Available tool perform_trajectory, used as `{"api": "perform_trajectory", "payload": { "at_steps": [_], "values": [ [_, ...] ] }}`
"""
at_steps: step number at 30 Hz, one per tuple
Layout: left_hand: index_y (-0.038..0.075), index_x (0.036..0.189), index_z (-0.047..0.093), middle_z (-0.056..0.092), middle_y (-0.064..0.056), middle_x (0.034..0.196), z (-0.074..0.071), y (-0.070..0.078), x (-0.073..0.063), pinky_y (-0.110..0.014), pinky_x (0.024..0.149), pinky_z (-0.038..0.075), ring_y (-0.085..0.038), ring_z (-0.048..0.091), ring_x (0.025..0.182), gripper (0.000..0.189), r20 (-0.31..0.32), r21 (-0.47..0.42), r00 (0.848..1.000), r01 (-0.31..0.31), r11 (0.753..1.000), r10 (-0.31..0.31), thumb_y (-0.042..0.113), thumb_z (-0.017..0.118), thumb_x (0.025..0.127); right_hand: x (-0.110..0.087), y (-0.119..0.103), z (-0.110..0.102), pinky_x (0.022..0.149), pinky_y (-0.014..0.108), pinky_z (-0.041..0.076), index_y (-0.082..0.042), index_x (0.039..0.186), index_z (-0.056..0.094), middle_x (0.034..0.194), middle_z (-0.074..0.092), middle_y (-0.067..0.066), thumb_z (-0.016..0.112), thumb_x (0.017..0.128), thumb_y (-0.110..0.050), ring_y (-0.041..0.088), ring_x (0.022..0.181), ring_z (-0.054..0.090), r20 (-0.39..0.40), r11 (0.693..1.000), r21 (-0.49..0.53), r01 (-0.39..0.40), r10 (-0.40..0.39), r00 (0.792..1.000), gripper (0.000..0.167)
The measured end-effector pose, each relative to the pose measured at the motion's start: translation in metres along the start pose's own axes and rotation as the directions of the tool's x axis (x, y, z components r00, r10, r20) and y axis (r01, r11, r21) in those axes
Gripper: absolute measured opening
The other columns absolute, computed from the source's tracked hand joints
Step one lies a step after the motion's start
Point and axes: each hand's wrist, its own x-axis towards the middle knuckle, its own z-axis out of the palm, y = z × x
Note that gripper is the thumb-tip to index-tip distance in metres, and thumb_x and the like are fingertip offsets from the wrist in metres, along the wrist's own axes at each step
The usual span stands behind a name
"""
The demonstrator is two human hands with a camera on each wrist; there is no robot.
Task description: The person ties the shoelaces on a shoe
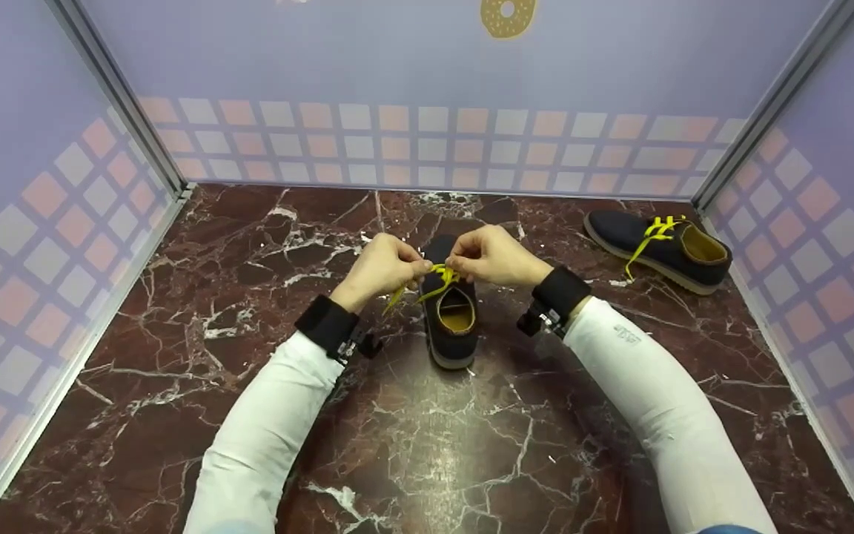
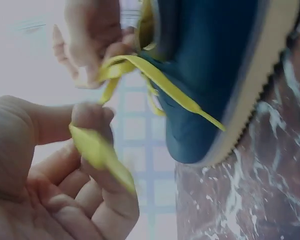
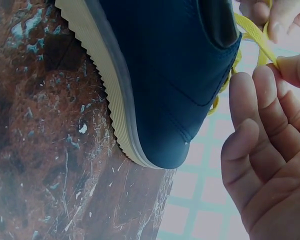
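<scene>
In the head view a dark shoe (image 1: 451, 348) stands on the marbled surface, its heel toward me, with a yellow shoelace (image 1: 448, 276) at its throat. Just left of the lacing, my left hand (image 1: 388, 267) pinches one part of the yellow lace (image 2: 92, 145) between thumb and forefinger, and a tail hangs below. From the other side my right hand (image 1: 497, 256) pinches another part of the lace (image 3: 255, 31) with thumb and fingertips. A lace end lies across the side of the shoe in the left wrist view. Both hands hide some of the shoe's front.
A second dark shoe (image 1: 649, 245) with yellow laces lies at the back right, near the right wall panel. Panels with pink and white squares (image 1: 434, 144) stand at the back and on both sides. The surface (image 1: 427, 445) is dark red marble pattern.
</scene>
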Motion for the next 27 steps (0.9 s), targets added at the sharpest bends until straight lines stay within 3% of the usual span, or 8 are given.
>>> {"api": "perform_trajectory", "payload": {
  "at_steps": [4, 9, 12, 14, 19, 24, 27],
  "values": [
    [-0.006, 0.105, 0.087, 0.080, -0.001, 0.072, -0.002, 0.008, -0.004, -0.019, 0.053, 0.054, -0.005, 0.066, 0.054, 0.024, 0.164, -0.207, 0.984, 0.110, 0.972, -0.076, 0.017, 0.082, 0.101, 0.000, 0.001, 0.001, 0.056, 0.017, 0.054, -0.005, 0.096, 0.083, 0.083, 0.082, 0.014, 0.073, 0.107, -0.015, 0.022, 0.069, 0.077, -0.008, 1.000, -0.008, 0.003, -0.003, 1.000, 0.018],
    [-0.004, 0.102, 0.085, 0.077, 0.003, 0.069, -0.001, 0.010, -0.005, -0.020, 0.049, 0.046, -0.004, 0.055, 0.050, 0.023, 0.316, -0.325, 0.943, 0.210, 0.922, -0.104, 0.019, 0.081, 0.100, 0.000, 0.001, 0.002, 0.055, 0.016, 0.053, -0.003, 0.096, 0.084, 0.082, 0.082, 0.016, 0.073, 0.107, -0.014, 0.013, 0.065, 0.073, -0.007, 1.000, -0.007, 0.013, -0.013, 1.000, 0.018],
    [0.001, 0.099, 0.086, 0.079, 0.002, 0.072, 0.002, 0.010, -0.004, -0.020, 0.050, 0.049, -0.005, 0.065, 0.055, 0.020, 0.365, -0.385, 0.924, 0.260, 0.886, -0.112, 0.020, 0.081, 0.101, 0.000, 0.001, 0.003, 0.055, 0.016, 0.053, -0.003, 0.096, 0.084, 0.082, 0.082, 0.017, 0.073, 0.107, -0.012, 0.011, 0.064, 0.071, -0.002, 1.000, -0.011, 0.011, -0.011, 1.000, 0.018],
    [0.007, 0.099, 0.087, 0.081, 0.004, 0.076, 0.006, 0.011, -0.004, -0.019, 0.052, 0.051, -0.008, 0.073, 0.062, 0.016, 0.375, -0.406, 0.920, 0.276, 0.871, -0.116, 0.022, 0.082, 0.102, -0.001, 0.000, 0.002, 0.054, 0.016, 0.052, -0.003, 0.096, 0.084, 0.082, 0.082, 0.017, 0.073, 0.106, -0.012, 0.013, 0.064, 0.072, -0.003, 1.000, -0.017, 0.006, -0.006, 1.000, 0.017],
    [0.017, 0.096, 0.088, 0.075, 0.008, 0.073, 0.014, 0.015, -0.005, -0.020, 0.052, 0.045, -0.006, 0.067, 0.062, 0.008, 0.352, -0.443, 0.930, 0.267, 0.856, -0.108, 0.020, 0.083, 0.101, -0.002, -0.002, 0.001, 0.052, 0.016, 0.048, -0.005, 0.096, 0.084, 0.080, 0.082, 0.014, 0.074, 0.107, -0.014, 0.016, 0.063, 0.071, -0.013, 0.999, -0.036, -0.012, 0.011, 1.000, 0.018],
    [0.006, 0.103, 0.086, 0.073, 0.005, 0.069, 0.023, 0.021, -0.004, -0.019, 0.052, 0.047, -0.005, 0.065, 0.059, 0.008, 0.326, -0.562, 0.940, 0.279, 0.779, -0.102, 0.013, 0.082, 0.101, -0.001, -0.003, -0.002, 0.053, 0.016, 0.046, -0.005, 0.097, 0.085, 0.077, 0.078, 0.004, 0.073, 0.106, -0.013, 0.005, 0.058, 0.061, -0.016, 0.997, -0.075, -0.007, 0.006, 1.000, 0.017],
    [0.004, 0.105, 0.085, 0.077, 0.003, 0.071, 0.030, 0.024, -0.003, -0.017, 0.051, 0.050, -0.005, 0.070, 0.060, 0.010, 0.263, -0.586, 0.956, 0.267, 0.765, -0.132, 0.013, 0.084, 0.100, 0.001, -0.004, -0.005, 0.056, 0.017, 0.044, -0.006, 0.098, 0.086, 0.076, 0.077, 0.001, 0.073, 0.105, -0.011, 0.001, 0.057, 0.055, -0.007, 0.994, -0.104, 0.012, -0.013, 1.000, 0.016]
  ]
}}
